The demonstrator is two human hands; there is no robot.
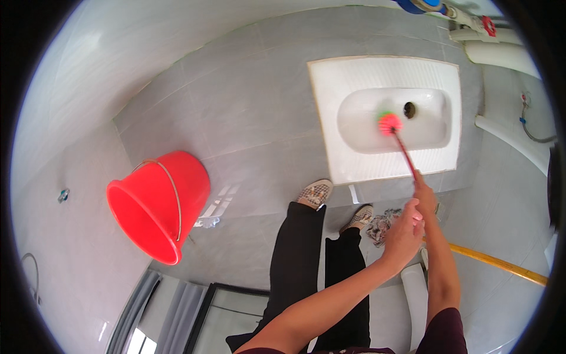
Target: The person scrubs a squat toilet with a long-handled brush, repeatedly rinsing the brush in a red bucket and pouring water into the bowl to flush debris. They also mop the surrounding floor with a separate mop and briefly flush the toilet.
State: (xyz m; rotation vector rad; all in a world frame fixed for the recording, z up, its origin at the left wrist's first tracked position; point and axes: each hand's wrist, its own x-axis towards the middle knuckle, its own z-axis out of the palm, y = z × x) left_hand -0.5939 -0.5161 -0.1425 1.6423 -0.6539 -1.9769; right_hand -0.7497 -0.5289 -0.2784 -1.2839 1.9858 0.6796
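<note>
A toilet brush [404, 152] with a round pink-red and green head slants down into the white squat toilet [323, 130]. Its bristles are smeared by motion and lie against the basin floor, just left of the dark drain hole [409, 110]. My right hand [424, 193] is closed round the handle, farther along toward the head. Nearer to me, my left hand [404, 231] is closed at the handle's pink end, close by my right wrist. The fingers of both hands are partly hidden.
A red bucket [183, 177] with a wire handle lies tipped at the left. Near my feet sits a mop's grey strands [383, 226], its yellow pole [501, 263] running right. White pipes [501, 56] and a red valve handle [489, 26] line the right wall.
</note>
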